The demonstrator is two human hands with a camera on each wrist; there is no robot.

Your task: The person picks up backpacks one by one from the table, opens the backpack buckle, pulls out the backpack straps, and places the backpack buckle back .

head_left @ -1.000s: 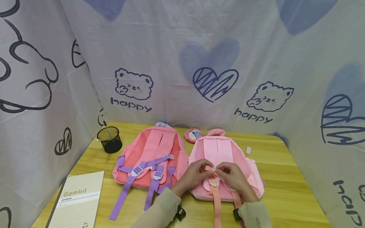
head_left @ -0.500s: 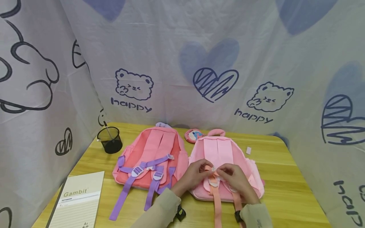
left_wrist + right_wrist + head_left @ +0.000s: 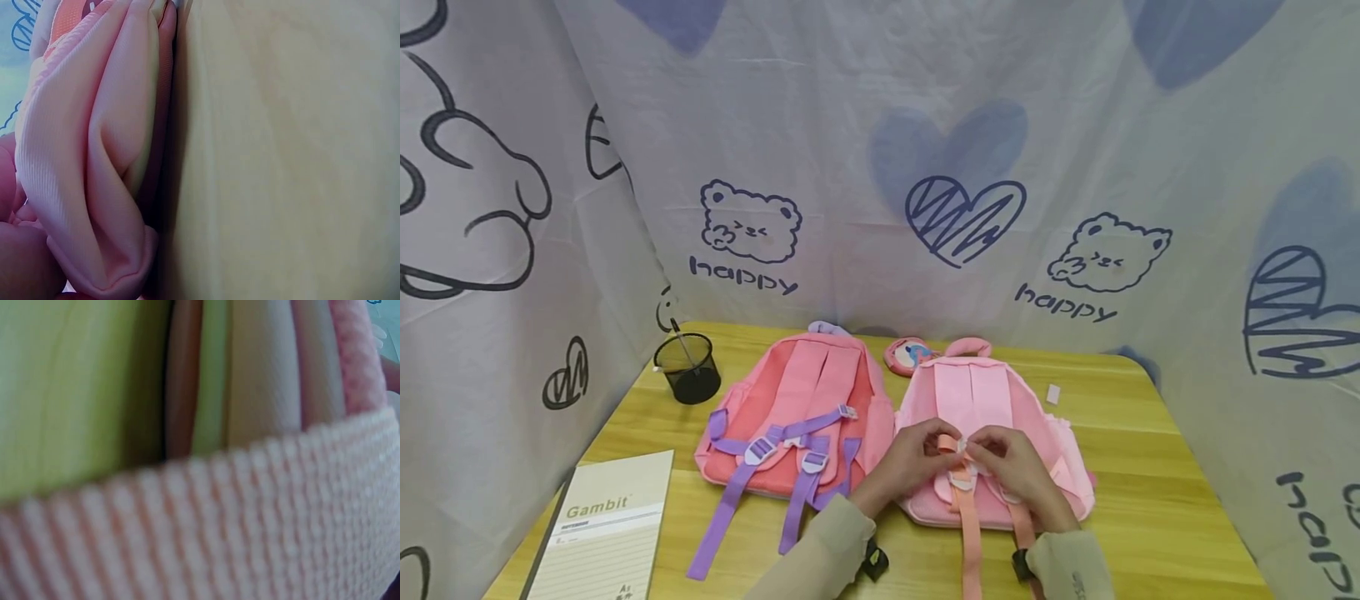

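A pale pink backpack (image 3: 1030, 400) lies on the table, its back panel and straps facing up. Over its lower middle, my left hand (image 3: 913, 457) pinches an orange strap (image 3: 947, 444) between thumb and forefinger. My right hand (image 3: 1015, 458) pinches a small whitish buckle (image 3: 962, 446) on that strap, tip to tip with the left fingers. Below them a white strap adjuster (image 3: 961, 478) sits on a hanging orange webbing tail (image 3: 972, 542). The left wrist view shows the bag's folded pink side (image 3: 119, 144); a woven strap (image 3: 250, 519) fills the lower right wrist view.
To the left lies a coral backpack (image 3: 820, 375) with purple straps (image 3: 730, 521). A notebook (image 3: 602, 517) and a black mesh pen cup (image 3: 694, 383) are farther left. Behind the pink bag is a round pink pouch (image 3: 906, 357); a small pale block (image 3: 1053, 394) lies right on the wooden table (image 3: 1165, 492).
Both hands stay at the same spot over the pink backpack. Their fingertips shift slightly around the buckle, and the orange strap loop by the left fingers shows more.
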